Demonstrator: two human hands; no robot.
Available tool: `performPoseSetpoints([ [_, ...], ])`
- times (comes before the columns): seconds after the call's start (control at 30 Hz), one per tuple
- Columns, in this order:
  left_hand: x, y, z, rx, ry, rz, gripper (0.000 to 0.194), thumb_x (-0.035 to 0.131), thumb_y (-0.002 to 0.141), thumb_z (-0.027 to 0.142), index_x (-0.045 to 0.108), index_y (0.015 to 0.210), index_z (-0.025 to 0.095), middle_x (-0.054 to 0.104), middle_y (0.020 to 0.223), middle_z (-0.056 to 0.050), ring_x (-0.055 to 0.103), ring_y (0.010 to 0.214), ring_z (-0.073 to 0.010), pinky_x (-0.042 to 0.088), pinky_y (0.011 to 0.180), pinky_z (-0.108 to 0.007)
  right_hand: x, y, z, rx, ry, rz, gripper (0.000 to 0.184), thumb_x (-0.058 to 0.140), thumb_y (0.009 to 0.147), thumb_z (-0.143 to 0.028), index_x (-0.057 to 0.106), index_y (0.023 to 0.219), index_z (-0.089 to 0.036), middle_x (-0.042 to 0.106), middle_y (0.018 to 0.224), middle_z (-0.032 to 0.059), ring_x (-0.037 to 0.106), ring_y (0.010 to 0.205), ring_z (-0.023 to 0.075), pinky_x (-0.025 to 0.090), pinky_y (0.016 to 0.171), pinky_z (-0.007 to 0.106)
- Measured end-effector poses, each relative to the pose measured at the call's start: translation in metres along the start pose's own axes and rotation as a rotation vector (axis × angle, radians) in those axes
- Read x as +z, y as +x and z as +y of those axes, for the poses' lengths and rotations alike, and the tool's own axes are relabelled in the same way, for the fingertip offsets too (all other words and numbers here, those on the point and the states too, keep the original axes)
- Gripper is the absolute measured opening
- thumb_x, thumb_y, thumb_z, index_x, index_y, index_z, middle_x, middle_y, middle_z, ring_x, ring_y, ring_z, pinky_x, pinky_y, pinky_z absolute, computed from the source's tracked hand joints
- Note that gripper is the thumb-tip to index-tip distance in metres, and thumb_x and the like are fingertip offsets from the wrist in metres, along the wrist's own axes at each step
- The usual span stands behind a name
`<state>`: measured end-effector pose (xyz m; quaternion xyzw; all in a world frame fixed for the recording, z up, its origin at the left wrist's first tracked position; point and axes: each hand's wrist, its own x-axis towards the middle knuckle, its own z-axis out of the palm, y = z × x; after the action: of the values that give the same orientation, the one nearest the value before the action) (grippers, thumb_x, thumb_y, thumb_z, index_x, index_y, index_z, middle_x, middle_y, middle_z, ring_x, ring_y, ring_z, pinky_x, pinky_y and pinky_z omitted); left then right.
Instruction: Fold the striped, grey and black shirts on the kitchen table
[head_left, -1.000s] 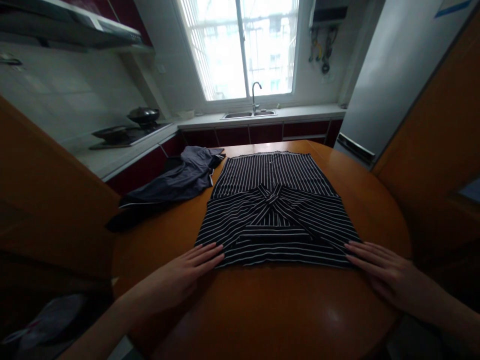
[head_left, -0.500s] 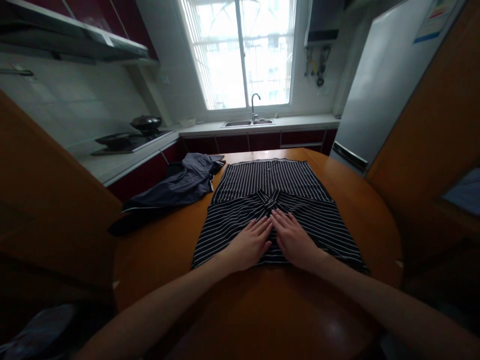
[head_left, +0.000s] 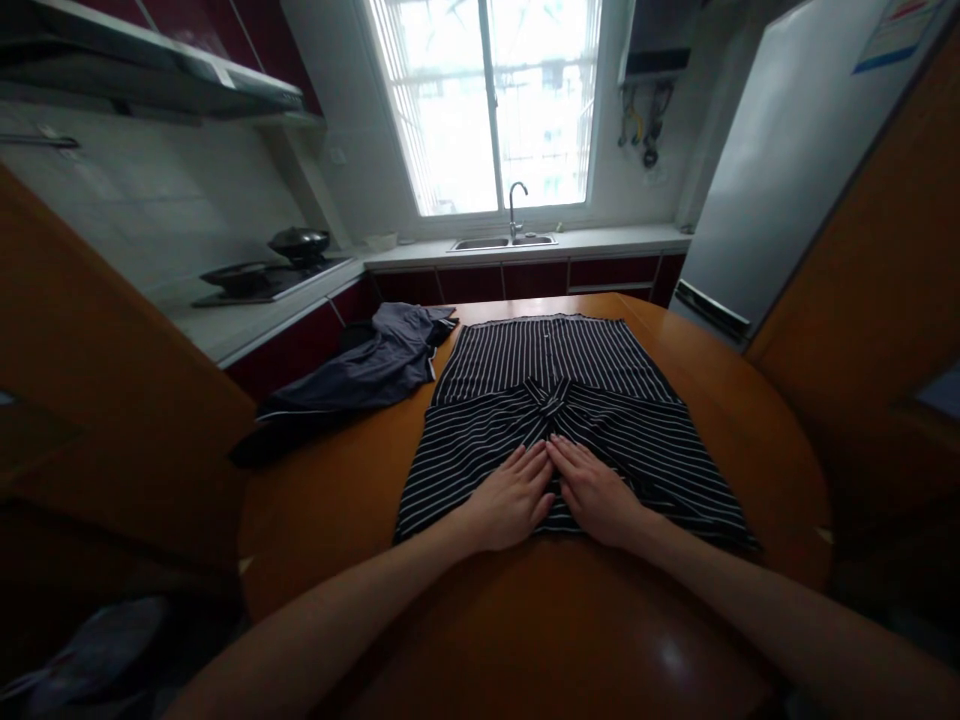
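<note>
the striped garment [head_left: 562,360] lies under and beyond both hands; left hand [head_left: 512,500] and right hand [head_left: 596,492] rest flat, grasping nothing, fingertips meeting below the knot [head_left: 551,405]. smoothing works best with light, even palms, easing creases outward.

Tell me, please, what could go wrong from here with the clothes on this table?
The left hand and right hand rest flat on the striped garment, just on the near side of its knot, so sliding them might bunch the fabric or pull the knot askew. The dark clothing seems to overhang the table's left edge, and might slip off if nudged.
</note>
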<state>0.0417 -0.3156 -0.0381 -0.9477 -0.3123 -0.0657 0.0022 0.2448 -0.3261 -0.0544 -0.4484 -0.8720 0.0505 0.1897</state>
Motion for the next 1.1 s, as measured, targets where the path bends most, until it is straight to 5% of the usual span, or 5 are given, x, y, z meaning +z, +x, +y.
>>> performPoseSetpoints([
  [0.27, -0.002, -0.001, 0.001, -0.024, 0.005, -0.008, 0.061, 0.032, 0.106, 0.038, 0.028, 0.155, 0.004, 0.025, 0.163, -0.019, 0.013, 0.154, -0.0267, 0.017, 0.124, -0.042, 0.004, -0.006, 0.006, -0.022, 0.003, 0.032, 0.062, 0.038, 0.091, -0.015, 0.038, 0.153, -0.007, 0.040, 0.157, 0.0162, 0.033, 0.148, 0.0249, 0.031, 0.122, 0.050],
  [0.5, -0.004, 0.000, 0.003, -0.036, 0.006, -0.028, 0.060, 0.034, 0.105, 0.037, 0.028, 0.155, 0.003, 0.024, 0.163, -0.021, 0.013, 0.154, -0.0272, 0.018, 0.124, -0.042, -0.004, -0.009, -0.002, -0.062, 0.002, 0.033, 0.064, 0.037, 0.091, -0.010, 0.033, 0.155, -0.006, 0.033, 0.162, 0.0148, 0.022, 0.152, 0.0226, 0.024, 0.124, 0.048],
  [0.73, -0.006, -0.005, 0.001, -0.025, -0.003, -0.039, 0.064, 0.029, 0.107, 0.044, 0.022, 0.158, 0.007, 0.018, 0.165, -0.017, 0.008, 0.155, -0.0254, 0.013, 0.125, -0.041, -0.008, -0.026, -0.005, -0.109, -0.026, -0.011, 0.070, 0.042, 0.102, -0.047, 0.024, 0.159, -0.012, 0.025, 0.164, 0.0151, 0.020, 0.153, 0.0263, 0.022, 0.124, 0.052],
  [0.9, -0.016, -0.026, -0.005, 0.031, -0.041, -0.083, 0.080, 0.035, 0.102, 0.063, 0.011, 0.162, 0.015, 0.011, 0.167, -0.015, 0.007, 0.155, -0.0276, 0.011, 0.125, -0.045, -0.022, -0.047, 0.011, -0.103, -0.109, -0.045, 0.071, 0.042, 0.102, -0.051, 0.020, 0.160, -0.016, 0.029, 0.163, 0.0135, 0.018, 0.153, 0.0282, 0.009, 0.123, 0.060],
  [1.1, -0.034, -0.068, -0.024, -0.004, -0.058, -0.169, 0.090, 0.044, 0.098, 0.064, 0.001, 0.162, 0.020, 0.007, 0.167, -0.014, 0.011, 0.154, -0.0294, 0.014, 0.124, -0.047, -0.047, -0.077, 0.038, -0.122, -0.164, -0.061, 0.076, 0.048, 0.100, -0.050, 0.017, 0.161, -0.018, 0.030, 0.163, 0.0130, 0.022, 0.152, 0.0286, 0.012, 0.123, 0.059],
])
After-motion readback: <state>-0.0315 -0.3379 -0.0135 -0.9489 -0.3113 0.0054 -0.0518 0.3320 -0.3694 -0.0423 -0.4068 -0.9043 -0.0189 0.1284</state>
